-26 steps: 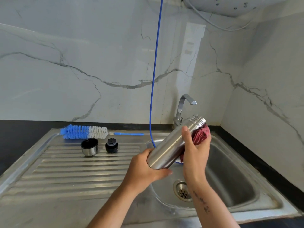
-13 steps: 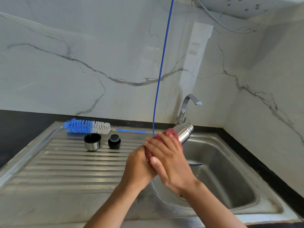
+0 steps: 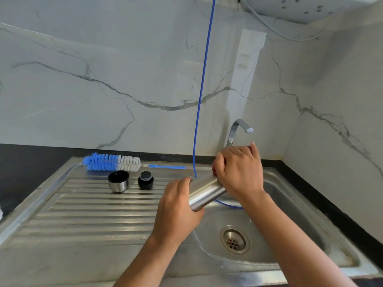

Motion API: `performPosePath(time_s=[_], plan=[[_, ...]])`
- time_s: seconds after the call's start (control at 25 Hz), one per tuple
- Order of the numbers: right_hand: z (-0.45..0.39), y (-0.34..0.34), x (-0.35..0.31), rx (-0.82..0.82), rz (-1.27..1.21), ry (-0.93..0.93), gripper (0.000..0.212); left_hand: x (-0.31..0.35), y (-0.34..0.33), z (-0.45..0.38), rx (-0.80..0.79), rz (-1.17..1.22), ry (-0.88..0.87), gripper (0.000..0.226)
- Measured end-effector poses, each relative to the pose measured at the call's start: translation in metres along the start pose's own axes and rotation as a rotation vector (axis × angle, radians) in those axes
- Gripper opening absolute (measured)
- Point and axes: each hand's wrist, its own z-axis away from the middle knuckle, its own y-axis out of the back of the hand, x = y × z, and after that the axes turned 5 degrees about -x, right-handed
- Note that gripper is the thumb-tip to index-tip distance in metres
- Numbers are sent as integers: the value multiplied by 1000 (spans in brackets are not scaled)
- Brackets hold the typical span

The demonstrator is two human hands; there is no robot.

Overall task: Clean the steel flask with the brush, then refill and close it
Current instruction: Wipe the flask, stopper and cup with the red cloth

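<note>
Since half a second ago, the right hand has slid from the middle of the steel flask up to its neck end, toward the tap, and the bare steel body shows again between the two hands.

Head view, the only one: the flask lies tilted at frame centre, over the near-left rim of the sink, base low and left, neck high and right. The left hand curls round the base and holds it. The right hand is curled over the neck end, pressing a red cloth against it; only a sliver of the cloth shows, and the flask's mouth is hidden.

As for progress, I judge this an outside wipe. The brush lies untouched at the back of the draining board, left of centre, with the steel cup and black stopper standing just in front of it, apart from each other. Whether the inside is already scrubbed I cannot tell. No water runs from the tap, so refilling, plugging and capping look still to do.

Room is fair: the basin below right is open down to the drain. A blue hose hangs close behind the flask and loops into the basin, so it could snag. The tap spout sits just above the right hand, and the wall corner closes off the right.
</note>
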Motion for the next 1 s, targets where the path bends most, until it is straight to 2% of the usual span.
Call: performPosePath(time_s=[0.08,0.2,0.28,0.36,0.44,0.52,0.56,0.6,0.68,0.76,0.8,0.88,1.0], plan=[[33,-4,-10,95,-79,107,33,1,-1,-2,14,34,27,67],[65,-17,-40,113,-176,413,41,3,-4,-2,96,192,41,30],[49,-19,-42,155,-179,563,43,3,-2,-3,126,271,42,26],[25,-15,-38,203,-151,598,39,0,1,-7,167,273,70,26],[1,-9,-29,210,-91,483,35,-4,3,-10,154,242,101,43],[-19,-1,-18,195,-36,205,34,-7,3,-9,114,198,84,63],[-25,1,-12,180,-85,32,35,-7,2,-8,113,179,64,68],[-30,5,-7,171,-217,-134,36,-6,3,-6,114,173,48,70],[-30,11,-3,188,-634,-424,37,-3,4,-4,105,205,43,69],[-20,11,-14,268,-1002,-619,36,1,5,-5,104,271,73,63],[-11,13,-23,280,-1129,-687,44,4,6,-5,106,319,97,58],[10,11,-43,181,-1341,-729,66,13,11,-6,111,447,168,51],[35,6,-63,4,-1521,-717,68,19,21,-7,-3,698,294,47]])
